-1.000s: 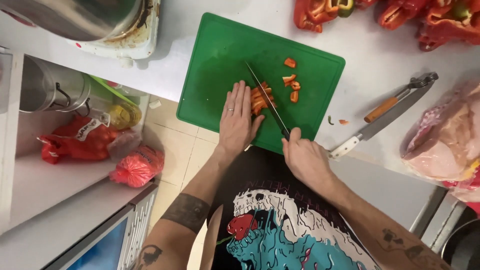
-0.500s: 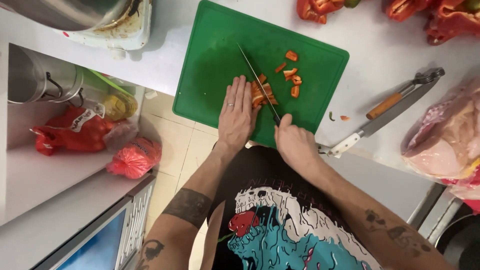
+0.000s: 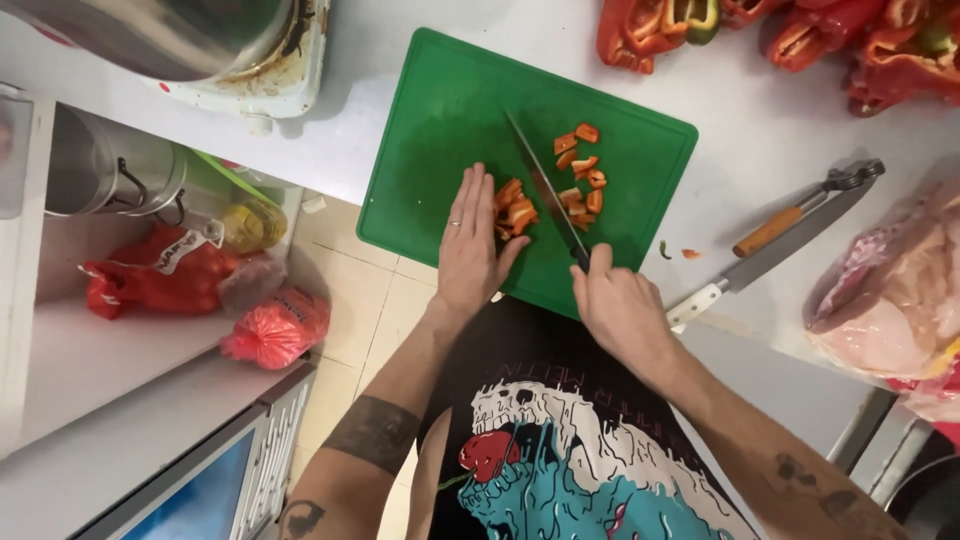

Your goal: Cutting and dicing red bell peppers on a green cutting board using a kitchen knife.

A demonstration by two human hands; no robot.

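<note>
A green cutting board (image 3: 440,130) lies on the white counter. My left hand (image 3: 472,250) presses flat on strips of red pepper (image 3: 516,208) near the board's front edge. My right hand (image 3: 618,305) grips the dark handle of a chef's knife (image 3: 545,192), whose blade runs diagonally between the strips and a small heap of cut pepper pieces (image 3: 582,172) on its right side.
Whole and halved red peppers (image 3: 780,30) lie along the back right of the counter. A white-handled knife (image 3: 770,255) and a sharpening steel with an orange handle (image 3: 805,210) rest right of the board. Bagged raw meat (image 3: 890,300) is at the right edge. Pots (image 3: 95,170) and red bags (image 3: 160,275) fill the left shelf.
The knife has kept chopping, shifting left along the pepper strips. More cut pieces lie on the blade's right side. My left hand stays on the strips.
</note>
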